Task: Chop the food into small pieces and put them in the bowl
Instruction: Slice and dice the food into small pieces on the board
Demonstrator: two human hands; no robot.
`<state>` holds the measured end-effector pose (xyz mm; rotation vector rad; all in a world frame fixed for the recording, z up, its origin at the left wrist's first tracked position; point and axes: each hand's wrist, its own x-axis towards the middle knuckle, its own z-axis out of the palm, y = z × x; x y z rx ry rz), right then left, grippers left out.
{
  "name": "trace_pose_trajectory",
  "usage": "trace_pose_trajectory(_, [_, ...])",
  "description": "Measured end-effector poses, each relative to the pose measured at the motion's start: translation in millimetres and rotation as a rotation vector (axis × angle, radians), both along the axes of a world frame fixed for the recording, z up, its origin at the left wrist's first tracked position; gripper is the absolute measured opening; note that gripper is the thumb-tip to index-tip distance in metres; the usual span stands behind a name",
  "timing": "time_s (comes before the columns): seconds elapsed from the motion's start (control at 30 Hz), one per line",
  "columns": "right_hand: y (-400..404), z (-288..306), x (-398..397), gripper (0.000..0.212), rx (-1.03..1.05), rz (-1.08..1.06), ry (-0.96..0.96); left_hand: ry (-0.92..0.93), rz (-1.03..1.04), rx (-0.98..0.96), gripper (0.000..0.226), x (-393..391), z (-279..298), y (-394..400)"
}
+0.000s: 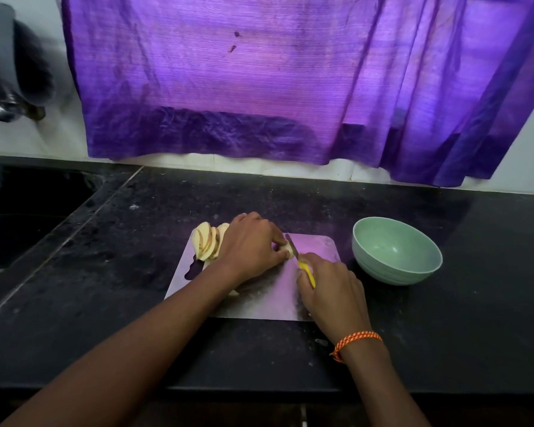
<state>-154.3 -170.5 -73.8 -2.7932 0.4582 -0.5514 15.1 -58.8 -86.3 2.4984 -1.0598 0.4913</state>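
A metal cutting board [269, 300] lies on the black counter. My left hand [253, 245] holds a small pale piece of food [287, 250] down on the board, fingers curled over it. My right hand [330, 288] grips a yellow-handled knife [305, 269], and its blade [291, 245] rests against that piece. A stack of pale slices [205, 240] leans at the board's far left corner, partly behind my left hand. A light green bowl [395, 251] stands just right of the board with nothing visible inside.
A sink [19, 204] is set into the counter [475, 303] at the left. A purple curtain [259, 81] hangs over the white wall behind. A dark blurred object [16, 72] hangs at the upper left. One small pale scrap [234, 292] lies under my left forearm.
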Motion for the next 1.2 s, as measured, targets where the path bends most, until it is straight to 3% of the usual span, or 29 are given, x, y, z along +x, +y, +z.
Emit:
trace_pose_trajectory(0.37, [6.3,-3.8,-40.4,0.031,0.006,0.001,-0.025,-0.064,0.095,-0.018,0.028,-5.7,-4.9,0.5])
trace_pose_trajectory(0.6, [4.3,-5.1,-26.9,0.036,0.034,-0.048,-0.168,-0.009,0.072,-0.087,0.032,-3.1,-2.6,1.9])
trace_pose_trajectory(1.2, [3.4,-6.9,14.6,0.027,-0.062,0.016,-0.021,-0.037,0.084,-0.065,0.019,-6.4,0.4,2.9])
